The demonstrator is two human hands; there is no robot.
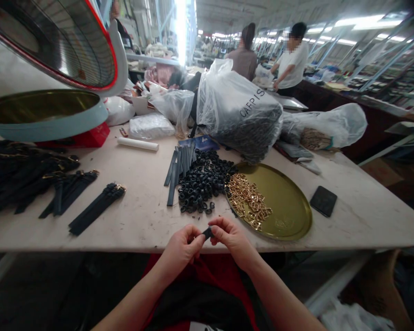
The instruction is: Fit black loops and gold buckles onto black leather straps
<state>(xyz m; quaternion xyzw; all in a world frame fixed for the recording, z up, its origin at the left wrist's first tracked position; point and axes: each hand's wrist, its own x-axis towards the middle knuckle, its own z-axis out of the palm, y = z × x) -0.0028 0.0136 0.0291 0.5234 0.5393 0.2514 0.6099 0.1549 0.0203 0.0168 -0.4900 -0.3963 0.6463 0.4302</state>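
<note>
At the table's front edge, my left hand [183, 246] and my right hand [232, 236] pinch a short dark strap [207, 233] between them. Most of the strap is hidden by the fingers. Just beyond lies a heap of small black loops [205, 179], with flat dark strips [175, 177] on its left side. Gold-coloured buckles [249, 200] are spread over the left part of a round gold tray [290, 202], to the right of my right hand. Left of my hands rests a bundle of dark straps [95, 210] with gold buckles at one end.
More dark straps [17, 179] are piled at the far left, below a pale blue round tin [51, 124] and a fan [65, 41]. Bulky plastic bags [234, 101] stand behind the loops. A black phone [323, 201] lies right of the tray. Two people stand further back.
</note>
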